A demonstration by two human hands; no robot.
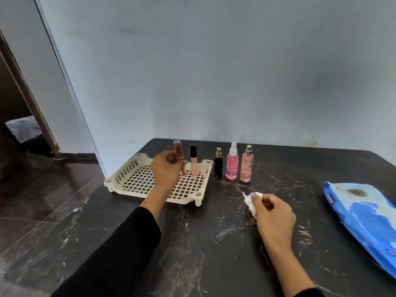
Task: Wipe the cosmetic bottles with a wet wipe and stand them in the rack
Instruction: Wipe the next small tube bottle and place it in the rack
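Observation:
A cream lattice rack (137, 181) sits on the dark marble table. My left hand (166, 170) grips a slim copper-capped tube (179, 152), its lower end down on the rack's grid. A black-capped gloss tube (194, 162) stands upright in the rack beside it. To the rack's right stand a small black bottle (218, 166), a pink spray bottle (232, 162) and a peach spray bottle (246, 166). My right hand (273, 217) holds a crumpled white wet wipe (249, 202) just above the table.
A blue wet-wipe pack (364, 221) lies at the table's right edge. The wall runs close behind the bottles. The table's left edge drops to a glossy floor, with a doorway at far left.

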